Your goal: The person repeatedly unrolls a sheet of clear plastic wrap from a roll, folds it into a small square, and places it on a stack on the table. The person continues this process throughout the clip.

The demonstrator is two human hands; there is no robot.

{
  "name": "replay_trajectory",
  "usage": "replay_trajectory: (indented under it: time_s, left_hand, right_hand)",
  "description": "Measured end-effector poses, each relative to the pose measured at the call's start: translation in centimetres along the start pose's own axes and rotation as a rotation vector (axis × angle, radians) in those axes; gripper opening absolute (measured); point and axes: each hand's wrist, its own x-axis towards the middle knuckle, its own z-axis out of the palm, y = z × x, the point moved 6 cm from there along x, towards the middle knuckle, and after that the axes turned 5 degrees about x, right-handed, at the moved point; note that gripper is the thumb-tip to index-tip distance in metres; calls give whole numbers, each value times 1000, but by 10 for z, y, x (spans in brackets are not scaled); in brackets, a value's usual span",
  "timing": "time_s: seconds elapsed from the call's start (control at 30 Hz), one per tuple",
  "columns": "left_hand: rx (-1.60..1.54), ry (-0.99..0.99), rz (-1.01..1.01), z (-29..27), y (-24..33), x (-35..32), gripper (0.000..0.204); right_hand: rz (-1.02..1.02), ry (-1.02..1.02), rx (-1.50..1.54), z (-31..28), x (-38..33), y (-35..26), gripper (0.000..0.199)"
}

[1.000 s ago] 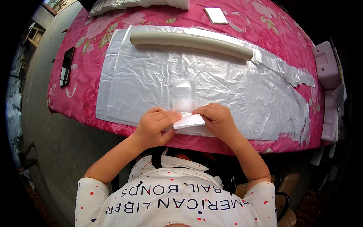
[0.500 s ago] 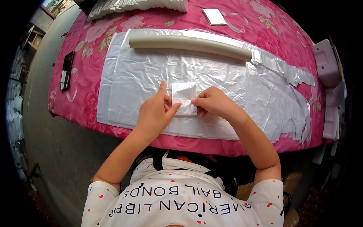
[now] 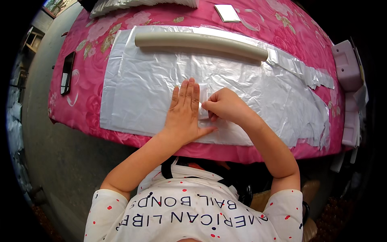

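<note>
A small folded square of thin white plastic film (image 3: 204,89) lies on a wide silvery plastic sheet (image 3: 137,99). My left hand (image 3: 183,115) is laid flat over the square's left part, fingers stretched away from me and thumb out to the right, covering much of it. At the square's right edge, my right hand (image 3: 229,105) has thumb and forefinger pinched together on the film. Its other fingers are curled under and partly hidden.
Across the sheet's far side lies a long beige tube (image 3: 201,41). Beyond it are a small white folded packet (image 3: 227,13) and a stack of white folded pieces (image 3: 141,5). A phone (image 3: 67,74) rests at the left on the pink flowered tablecloth (image 3: 90,101); pale foam boxes (image 3: 347,66) stand at the right.
My left hand has moved right and flattened onto the folded film, which it now largely covers. My right hand keeps its pinch at the right edge. The whole view has shifted slightly.
</note>
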Motion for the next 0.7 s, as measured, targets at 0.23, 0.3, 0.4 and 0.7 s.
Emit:
replay_trajectory:
  time_s: [0.23,0.3,0.4,0.7]
  left_hand:
    - [-28,33,-10,0,-3,1,125]
    - [-43,88,-6,-5,-3,-1,122]
    - [-120,226,-23,-19,-13,-15,112]
    - [-1372,-112,-501,-12,-45,-152,26]
  right_hand:
    - [-241,143,-682,-1,-26,-24,23]
    - [-230,151,-897,-2,-31,-29,23]
    - [-354,236,-1067,4,-35,-50,20]
    - [-852,297,-697,60,3,-44,68]
